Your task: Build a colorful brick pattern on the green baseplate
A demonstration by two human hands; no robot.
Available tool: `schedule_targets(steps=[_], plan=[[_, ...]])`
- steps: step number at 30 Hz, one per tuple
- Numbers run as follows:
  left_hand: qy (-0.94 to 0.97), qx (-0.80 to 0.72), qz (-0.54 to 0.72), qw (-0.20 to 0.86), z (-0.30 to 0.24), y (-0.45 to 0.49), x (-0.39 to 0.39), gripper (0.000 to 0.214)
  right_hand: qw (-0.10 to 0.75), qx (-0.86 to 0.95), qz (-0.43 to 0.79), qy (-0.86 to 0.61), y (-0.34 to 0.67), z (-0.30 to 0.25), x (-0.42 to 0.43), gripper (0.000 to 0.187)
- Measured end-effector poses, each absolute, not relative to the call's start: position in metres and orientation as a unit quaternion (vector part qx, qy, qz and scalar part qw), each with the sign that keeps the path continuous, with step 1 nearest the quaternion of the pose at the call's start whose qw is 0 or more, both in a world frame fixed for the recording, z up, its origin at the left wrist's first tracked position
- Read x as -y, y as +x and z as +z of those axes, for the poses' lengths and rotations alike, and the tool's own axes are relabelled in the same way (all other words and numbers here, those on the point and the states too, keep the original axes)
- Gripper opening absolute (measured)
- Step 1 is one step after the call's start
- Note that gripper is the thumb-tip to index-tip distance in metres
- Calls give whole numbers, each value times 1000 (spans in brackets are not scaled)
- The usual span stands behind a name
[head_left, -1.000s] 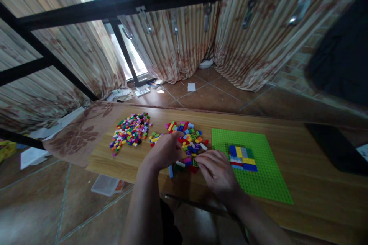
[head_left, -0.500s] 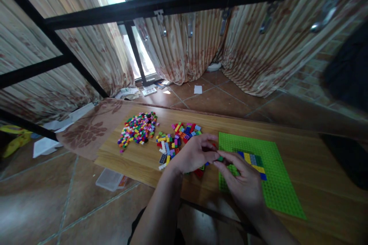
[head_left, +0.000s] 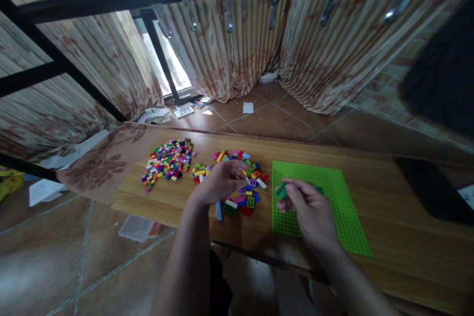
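this looks like a living space in a home: striped, reddish-patterned fabric curtains (head_left: 237, 59) before a bright glass window (head_left: 171, 59), brown square floor tiles (head_left: 285, 117), small multicoloured plastic toy bricks (head_left: 168, 160) on a light-brown wooden table (head_left: 163, 206).

Plastic, wood and cloth
Bricks (head_left: 281, 191) and studded baseplate (head_left: 348, 218) look plastic, tabletop (head_left: 394, 229) smooth wood, curtains (head_left: 252, 54) pleated cloth, floor tiles (head_left: 44, 256) glossy

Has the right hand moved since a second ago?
Yes, rightward: the right hand was reaching to the loose bricks; now it's over the green baseplate.
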State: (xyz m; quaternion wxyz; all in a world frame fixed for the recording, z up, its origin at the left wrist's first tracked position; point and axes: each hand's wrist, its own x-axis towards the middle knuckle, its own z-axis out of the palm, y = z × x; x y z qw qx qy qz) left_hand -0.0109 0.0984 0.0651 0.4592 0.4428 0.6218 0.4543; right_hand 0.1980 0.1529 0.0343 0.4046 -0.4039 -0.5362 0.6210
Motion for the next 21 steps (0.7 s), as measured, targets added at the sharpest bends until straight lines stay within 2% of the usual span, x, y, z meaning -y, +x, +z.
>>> schedule_targets(steps=[4, 9, 12, 16, 21], plan=[[491, -716, 344, 359, 53, -32, -89, 25, 358, 427, 726, -403, 199, 37, -155, 43], [507, -756, 286, 299, 51, -33, -88, 22, 341, 401, 750, -401, 201, 36, -154, 44], [484, -774, 314, 261, 56, -35, -89, 25, 342, 394, 753, -401, 201, 36, -155, 44], [389, -796, 413, 211, 60, -50, -88, 35, 341, 394, 753, -403, 201, 33, -156, 46], [279, -806, 502, 147, 56, -73, -82, 34, 326, 421, 748, -397, 202, 27, -155, 48]])
